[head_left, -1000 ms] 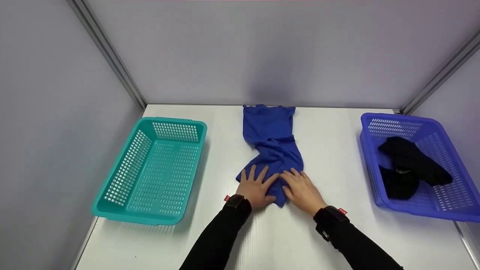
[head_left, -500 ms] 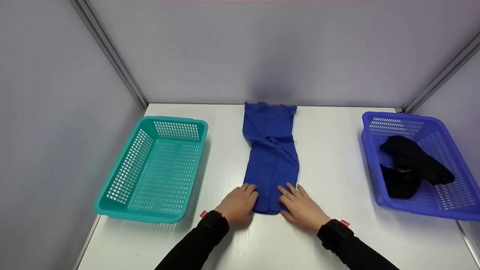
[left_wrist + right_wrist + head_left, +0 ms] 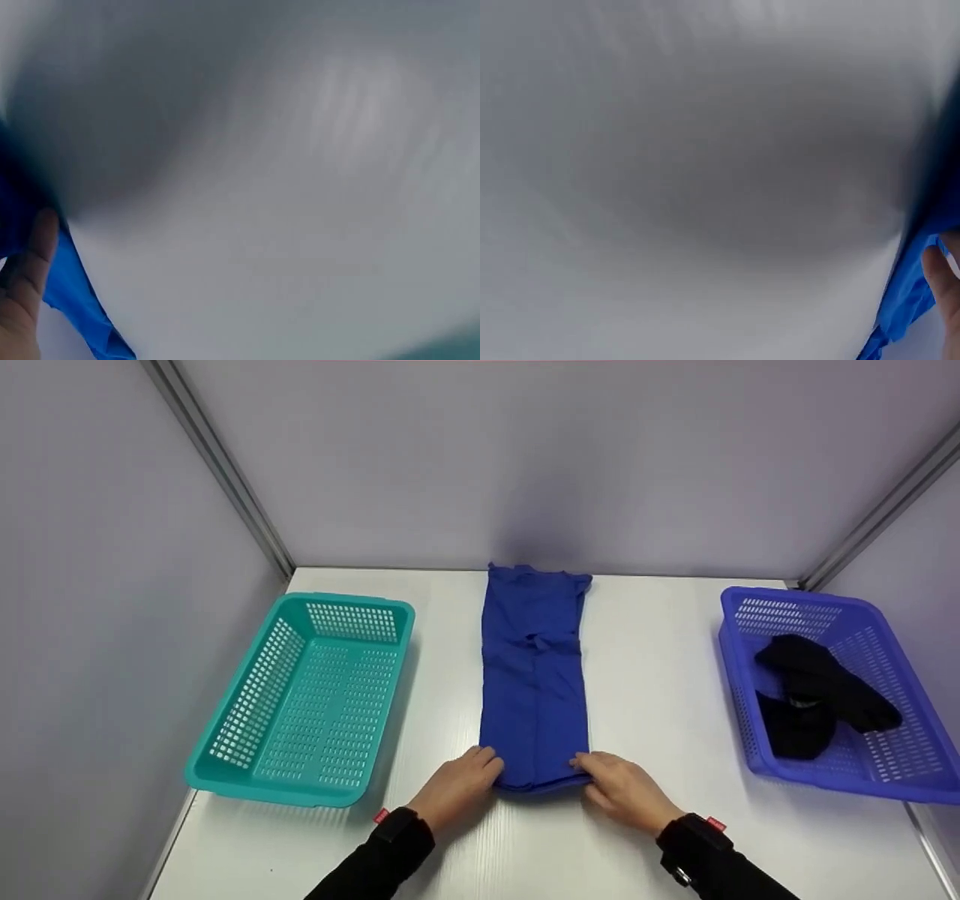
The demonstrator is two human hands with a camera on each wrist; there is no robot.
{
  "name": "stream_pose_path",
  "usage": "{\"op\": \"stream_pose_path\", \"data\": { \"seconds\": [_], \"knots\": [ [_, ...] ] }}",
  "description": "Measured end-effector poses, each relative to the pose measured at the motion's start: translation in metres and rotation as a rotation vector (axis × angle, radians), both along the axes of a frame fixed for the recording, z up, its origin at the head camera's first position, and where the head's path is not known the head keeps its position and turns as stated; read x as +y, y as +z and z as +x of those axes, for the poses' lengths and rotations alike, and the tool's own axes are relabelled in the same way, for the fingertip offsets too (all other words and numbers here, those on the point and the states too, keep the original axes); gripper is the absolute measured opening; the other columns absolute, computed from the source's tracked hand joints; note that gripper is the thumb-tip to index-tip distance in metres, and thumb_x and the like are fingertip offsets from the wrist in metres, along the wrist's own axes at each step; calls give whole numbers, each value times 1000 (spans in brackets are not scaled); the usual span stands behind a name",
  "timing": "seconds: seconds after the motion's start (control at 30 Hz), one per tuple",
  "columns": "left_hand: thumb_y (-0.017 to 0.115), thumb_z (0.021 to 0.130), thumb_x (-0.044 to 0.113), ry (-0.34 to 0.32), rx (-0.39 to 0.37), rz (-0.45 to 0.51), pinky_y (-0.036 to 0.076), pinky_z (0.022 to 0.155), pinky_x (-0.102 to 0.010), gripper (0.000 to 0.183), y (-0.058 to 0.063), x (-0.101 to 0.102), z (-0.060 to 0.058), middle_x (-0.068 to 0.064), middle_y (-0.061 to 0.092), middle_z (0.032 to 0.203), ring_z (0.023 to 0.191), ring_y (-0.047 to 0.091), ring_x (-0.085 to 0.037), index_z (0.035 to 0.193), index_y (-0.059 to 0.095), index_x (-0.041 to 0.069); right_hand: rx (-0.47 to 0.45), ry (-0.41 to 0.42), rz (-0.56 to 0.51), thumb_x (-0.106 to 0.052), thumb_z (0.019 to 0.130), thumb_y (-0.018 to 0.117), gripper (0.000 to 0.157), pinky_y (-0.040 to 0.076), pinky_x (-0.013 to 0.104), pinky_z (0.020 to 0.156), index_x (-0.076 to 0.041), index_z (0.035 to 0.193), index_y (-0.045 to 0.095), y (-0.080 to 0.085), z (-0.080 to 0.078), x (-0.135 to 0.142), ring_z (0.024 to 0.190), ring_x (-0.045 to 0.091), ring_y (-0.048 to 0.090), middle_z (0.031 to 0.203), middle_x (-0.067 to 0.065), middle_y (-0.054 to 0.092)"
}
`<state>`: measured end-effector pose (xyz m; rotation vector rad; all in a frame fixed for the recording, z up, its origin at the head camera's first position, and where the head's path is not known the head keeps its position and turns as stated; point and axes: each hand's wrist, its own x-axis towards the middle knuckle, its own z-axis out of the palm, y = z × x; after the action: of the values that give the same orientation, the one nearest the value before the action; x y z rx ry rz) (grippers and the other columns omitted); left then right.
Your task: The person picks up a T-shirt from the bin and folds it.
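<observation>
A blue cloth garment (image 3: pixel 534 697), folded into a long strip with a seam down its middle, lies lengthwise on the white table. Its far end reaches the back edge, and a small crease crosses it about halfway. At its near left corner my left hand (image 3: pixel 457 786) pinches the fabric. My right hand (image 3: pixel 628 791) pinches the near right corner, fingers over the top and thumb below. In the left wrist view a finger (image 3: pixel 34 262) lies against the blue cloth (image 3: pixel 75 292). The right wrist view catches fingertips at the cloth's (image 3: pixel 909 296) edge.
To the left stands a teal perforated basket (image 3: pixel 367 784) with nothing in it. A purple-blue basket (image 3: pixel 757 720) at the right holds black fabric items (image 3: pixel 832 682). Grey panels (image 3: pixel 540 457) wall in the table (image 3: pixel 660 675) at the back and sides.
Both hands have slid toward the near end and out to its corners. The bunched near half of the garment is now straight and flat, its near edge drawn closer to me.
</observation>
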<state>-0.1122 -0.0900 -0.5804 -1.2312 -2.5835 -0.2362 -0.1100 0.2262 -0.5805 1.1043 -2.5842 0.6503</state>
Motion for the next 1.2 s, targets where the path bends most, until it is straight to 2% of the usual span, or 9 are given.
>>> {"op": "stream_pose_path", "data": {
  "seconds": [0.1,0.23,0.37,0.5,0.63,0.7,0.83,0.97,1.2],
  "knots": [
    [73,86,-1,-63,-62,131,52,75,-26,25,8,-5,4,-1,56,100,90,56,-16,107,63,9,-106,-18,-122,8,78,71,32,60,37,83,-6,107,68,9,3,5,96,22,75,106,6,78],
    [72,87,-3,-164,17,178,53,86,-25,29,15,-8,2,-1,60,106,98,60,-16,114,68,8,-201,-29,-217,10,81,71,32,57,23,85,-12,103,68,20,5,12,98,21,76,106,0,79],
    [72,82,-10,-147,40,286,53,87,-30,26,24,-7,-1,-2,65,101,97,64,-18,101,69,7,-273,-15,-240,10,85,70,31,55,21,80,-16,103,67,32,5,17,101,19,75,107,-1,79],
    [71,82,-8,-103,-264,476,54,92,-34,27,41,-8,-1,-4,73,106,99,68,-17,104,68,6,-418,9,-296,4,95,67,22,52,24,72,-17,102,66,46,3,21,95,11,73,102,-1,79],
    [64,100,8,-45,-679,614,47,68,-23,7,62,-10,-1,4,69,88,71,53,-4,107,62,7,-618,57,-393,-3,103,61,10,54,26,65,-12,103,64,63,-1,22,78,5,66,88,3,75],
    [61,104,14,-16,-810,648,42,65,-22,7,71,-9,-3,6,63,82,67,49,-4,108,62,8,-729,75,-443,-5,105,59,5,58,31,63,-7,104,64,70,-3,21,75,8,68,88,7,74],
    [60,105,13,68,-888,678,52,84,-31,23,78,-2,-17,2,73,109,91,63,-10,126,68,10,-856,-8,-480,-11,106,59,12,61,42,59,0,110,63,77,-14,15,71,16,71,85,13,74],
    [58,104,7,193,-928,733,48,105,-44,37,72,10,-42,-8,64,142,126,59,-22,140,65,14,-822,-206,-456,-15,105,63,20,60,37,61,1,117,64,71,-37,8,66,16,68,79,12,72],
    [55,103,0,400,-1054,886,41,114,-47,38,51,29,-84,-14,56,149,141,49,-29,139,64,9,-816,-465,-421,-15,104,63,20,56,32,65,0,117,63,48,-78,-3,69,12,61,76,0,68]
  ]
}}
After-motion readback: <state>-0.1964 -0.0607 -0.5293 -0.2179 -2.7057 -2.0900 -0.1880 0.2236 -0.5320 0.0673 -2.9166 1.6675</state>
